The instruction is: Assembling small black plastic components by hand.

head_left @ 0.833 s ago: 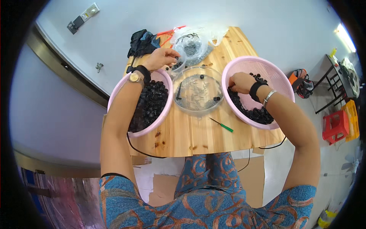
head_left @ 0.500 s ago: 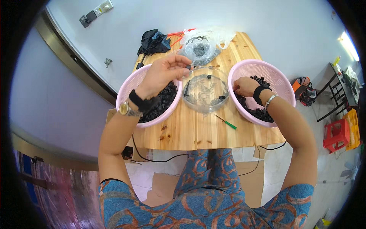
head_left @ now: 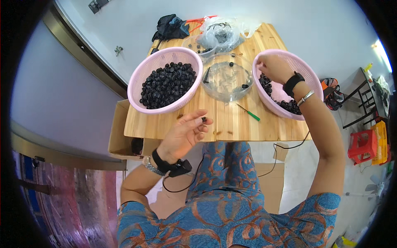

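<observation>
My left hand (head_left: 185, 133) hovers over the near edge of the wooden table (head_left: 223, 124), pinching a tiny black part (head_left: 203, 119) between thumb and fingertips. My right hand (head_left: 273, 67) reaches into the right pink basket (head_left: 308, 74) and its fingers close among the small black parts (head_left: 285, 103) there; what it grips is hidden. The left pink basket (head_left: 140, 78) is heaped with black round parts (head_left: 167, 84). Between the baskets stands a clear plastic bowl (head_left: 227, 78) with a few black pieces in it.
A green-handled screwdriver (head_left: 249, 113) lies on the table near the clear bowl. At the far end sit a smaller clear container (head_left: 197, 43), plastic bags (head_left: 223, 31) and a black cloth (head_left: 170, 27). Cardboard boxes (head_left: 118, 136) stand under the table; a red stool (head_left: 361, 146) is at right.
My left hand has pulled back from the far side of the left basket toward me, over the table's near edge, with a small black part. My right hand stays in the right basket.
</observation>
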Motion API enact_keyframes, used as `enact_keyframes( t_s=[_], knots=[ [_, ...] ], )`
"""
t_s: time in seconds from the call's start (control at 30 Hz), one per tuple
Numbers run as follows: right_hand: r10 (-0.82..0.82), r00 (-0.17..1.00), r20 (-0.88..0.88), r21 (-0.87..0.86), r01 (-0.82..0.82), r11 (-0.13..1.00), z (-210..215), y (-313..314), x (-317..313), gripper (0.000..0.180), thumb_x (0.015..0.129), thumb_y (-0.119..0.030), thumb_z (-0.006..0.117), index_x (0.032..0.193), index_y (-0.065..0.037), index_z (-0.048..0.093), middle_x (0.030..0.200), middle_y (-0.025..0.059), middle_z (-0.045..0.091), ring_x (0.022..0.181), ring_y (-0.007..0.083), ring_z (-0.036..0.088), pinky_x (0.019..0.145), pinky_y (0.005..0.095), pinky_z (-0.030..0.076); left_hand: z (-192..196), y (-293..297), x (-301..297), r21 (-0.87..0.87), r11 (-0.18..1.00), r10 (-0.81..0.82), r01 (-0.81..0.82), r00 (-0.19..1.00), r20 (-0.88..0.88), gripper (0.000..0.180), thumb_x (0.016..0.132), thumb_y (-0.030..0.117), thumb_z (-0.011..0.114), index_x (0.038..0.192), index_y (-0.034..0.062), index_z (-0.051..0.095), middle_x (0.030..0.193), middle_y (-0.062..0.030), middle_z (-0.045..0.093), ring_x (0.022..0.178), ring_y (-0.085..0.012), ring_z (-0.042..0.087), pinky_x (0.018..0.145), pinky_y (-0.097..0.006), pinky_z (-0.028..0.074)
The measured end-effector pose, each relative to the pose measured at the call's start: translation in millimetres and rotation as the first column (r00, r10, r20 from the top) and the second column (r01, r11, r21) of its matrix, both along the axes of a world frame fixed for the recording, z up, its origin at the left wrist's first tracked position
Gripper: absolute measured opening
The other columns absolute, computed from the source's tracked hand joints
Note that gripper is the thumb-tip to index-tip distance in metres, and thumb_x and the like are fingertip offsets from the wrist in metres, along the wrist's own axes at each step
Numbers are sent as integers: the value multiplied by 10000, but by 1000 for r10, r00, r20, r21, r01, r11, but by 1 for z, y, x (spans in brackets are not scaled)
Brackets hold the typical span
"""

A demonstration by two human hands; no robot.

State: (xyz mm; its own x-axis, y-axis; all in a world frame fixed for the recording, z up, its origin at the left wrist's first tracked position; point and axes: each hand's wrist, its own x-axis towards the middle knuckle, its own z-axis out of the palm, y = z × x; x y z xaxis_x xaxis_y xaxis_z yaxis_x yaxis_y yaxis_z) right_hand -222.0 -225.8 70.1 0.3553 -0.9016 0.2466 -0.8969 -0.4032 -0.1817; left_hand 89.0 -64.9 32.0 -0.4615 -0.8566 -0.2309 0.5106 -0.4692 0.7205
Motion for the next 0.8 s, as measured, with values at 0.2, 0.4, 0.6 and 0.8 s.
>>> enact_keyframes(
  t_s=[0.2, 0.4, 0.6, 0.8],
  knots=[
    [174, 984, -38, 30, -172, 985, 7, 12, 111, 136, 745, -171, 572, 824, -65, 604, 797, 136, 619, 753, 306, 597, 657, 412, 467, -45, 17, -23, 155, 986, 112, -69, 950, -293, 281, 901, 104, 480, 1172, 30, 468, 1088, -89, 554, 869, -116, 567, 721, -210, 497],
    [109, 964, -242, 244, -48, 969, -39, -6, 145, 198, 721, -125, 556, 892, -78, 646, 869, 172, 639, 818, 318, 619, 714, 401, 486, -46, 32, -35, 260, 962, 184, -81, 899, -399, 220, 909, 104, 464, 1115, 34, 493, 1089, -105, 556, 872, -141, 569, 723, -224, 504],
    [124, 968, -219, 299, -54, 953, -49, -21, 151, 197, 709, -107, 543, 866, -62, 652, 871, 185, 637, 800, 329, 620, 688, 401, 490, -49, 38, -14, 211, 977, 110, -19, 897, -427, 189, 915, 102, 448, 1082, 33, 501, 1098, -119, 555, 891, -165, 573, 745, -240, 511],
    [184, 947, -263, 368, -78, 927, -42, -29, 146, 173, 681, -168, 609, 799, -57, 671, 817, 152, 646, 763, 301, 623, 661, 370, 487, -45, 39, -5, 177, 980, 155, -91, 907, -392, 184, 912, 102, 460, 1078, 34, 502, 1094, -122, 556, 916, -172, 570, 763, -238, 509]
  ],
)
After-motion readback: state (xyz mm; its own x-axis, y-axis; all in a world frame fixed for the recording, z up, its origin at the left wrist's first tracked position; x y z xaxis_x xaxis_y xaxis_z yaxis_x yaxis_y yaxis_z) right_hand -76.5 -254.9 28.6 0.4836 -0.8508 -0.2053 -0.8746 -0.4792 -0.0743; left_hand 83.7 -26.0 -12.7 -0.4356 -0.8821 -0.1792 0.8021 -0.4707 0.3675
